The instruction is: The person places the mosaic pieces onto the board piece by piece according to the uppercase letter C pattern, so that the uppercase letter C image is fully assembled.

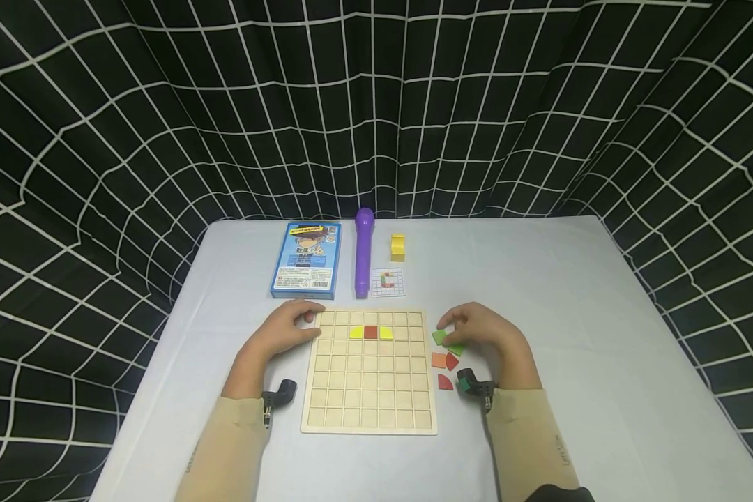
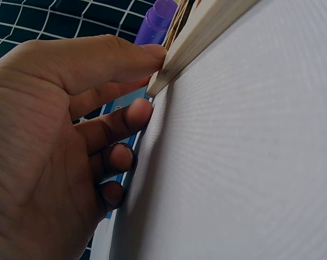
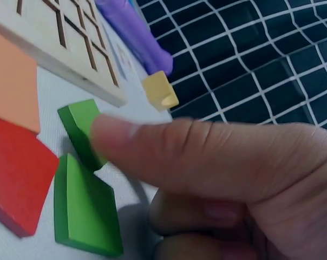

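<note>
A wooden grid board lies on the table, with a red square tile between two yellow tiles in one upper row. My left hand holds the board's upper left corner, its thumb on the side edge and forefinger at the corner. Beyond the board's right edge, my right hand pinches a green tile. The right wrist view shows the thumb against this green tile, with the forefinger hidden behind. A second green tile lies close beside it.
Nearer me lie an orange square tile and two red rounded tiles. Behind the board are a blue box, a purple stick, a small pattern card and a yellow block. Black gridded cloth surrounds the table.
</note>
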`<move>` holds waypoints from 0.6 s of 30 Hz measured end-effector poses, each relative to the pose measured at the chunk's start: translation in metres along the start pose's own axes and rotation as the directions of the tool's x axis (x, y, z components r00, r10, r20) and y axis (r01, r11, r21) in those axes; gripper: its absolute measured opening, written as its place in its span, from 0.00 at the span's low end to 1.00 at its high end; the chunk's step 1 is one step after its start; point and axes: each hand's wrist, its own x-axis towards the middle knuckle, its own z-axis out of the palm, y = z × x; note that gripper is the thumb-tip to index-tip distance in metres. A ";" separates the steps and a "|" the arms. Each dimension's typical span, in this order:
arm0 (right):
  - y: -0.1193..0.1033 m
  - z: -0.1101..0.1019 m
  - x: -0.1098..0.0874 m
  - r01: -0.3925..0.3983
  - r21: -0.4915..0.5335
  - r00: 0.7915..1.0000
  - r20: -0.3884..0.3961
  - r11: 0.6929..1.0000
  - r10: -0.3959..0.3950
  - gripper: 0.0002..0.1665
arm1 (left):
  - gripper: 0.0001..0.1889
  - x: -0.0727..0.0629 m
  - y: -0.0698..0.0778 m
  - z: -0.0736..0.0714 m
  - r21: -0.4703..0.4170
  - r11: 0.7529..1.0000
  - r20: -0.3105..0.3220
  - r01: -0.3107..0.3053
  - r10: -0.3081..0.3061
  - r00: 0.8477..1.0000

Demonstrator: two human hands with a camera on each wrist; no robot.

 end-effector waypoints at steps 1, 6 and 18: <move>0.001 0.000 0.000 -0.008 -0.002 1.000 0.004 1.000 0.008 0.17 | 0.27 0.000 0.000 0.000 0.000 1.000 0.003 0.004 -0.004 1.000; 0.002 0.003 0.003 -0.045 0.036 0.999 -0.018 0.998 0.045 0.17 | 0.26 0.001 -0.002 0.001 -0.004 1.000 0.009 0.020 -0.020 1.000; 0.004 0.007 0.008 0.027 0.002 0.994 -0.106 1.000 -0.027 0.08 | 0.26 0.001 -0.001 0.000 0.005 1.000 0.011 0.019 -0.019 1.000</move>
